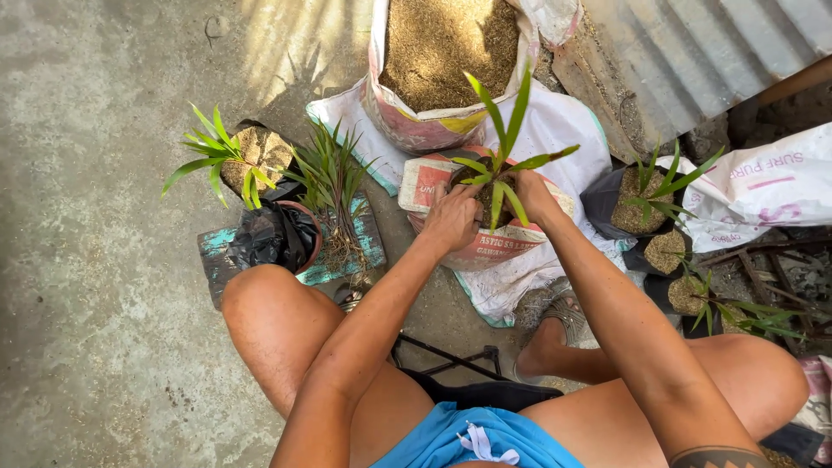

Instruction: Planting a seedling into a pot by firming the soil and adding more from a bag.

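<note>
- Seedling (496, 165): thin stem, long pointed bright-green leaves fanning up and out. It stands upright in a small bag (485, 238) of printed plastic, pink and white, its rim rolled down, at centre of the scene.
- Left hand (451, 218): on the near-left rim of the small bag, fingers curled down against the fill beside the stem. How firmly they grip cannot be told.
- Right hand (535, 195): on the right rim, fingers bent inward toward the stem base; tips hidden by leaves, so closure cannot be told.
- Fill: dry, granular, tan-brown, husk-like.
- Sack (438, 74), far centre: large woven plastic, mouth open, filled near the brim with the same tan granules. A flat white sheet (555, 130) lies under it and under the small bag.
- Floor (104, 260): rough grey concrete, stained, sunlit in patches. Corrugated metal sheet (693, 52) far right.
- Left group: clay pot (305, 238) with a crumpled black plastic bag (269, 236) in it, on a chipped turquoise board (364, 247); a bare-rooted tuft of narrow leaves (334, 186) lies beside it; one leafy plant (217, 156) in a dark bag farther left.
- Right group: black bags (637, 208) with the same fill, each holding a small green plant.
- Person seated, knees apart, blue shorts.
</note>
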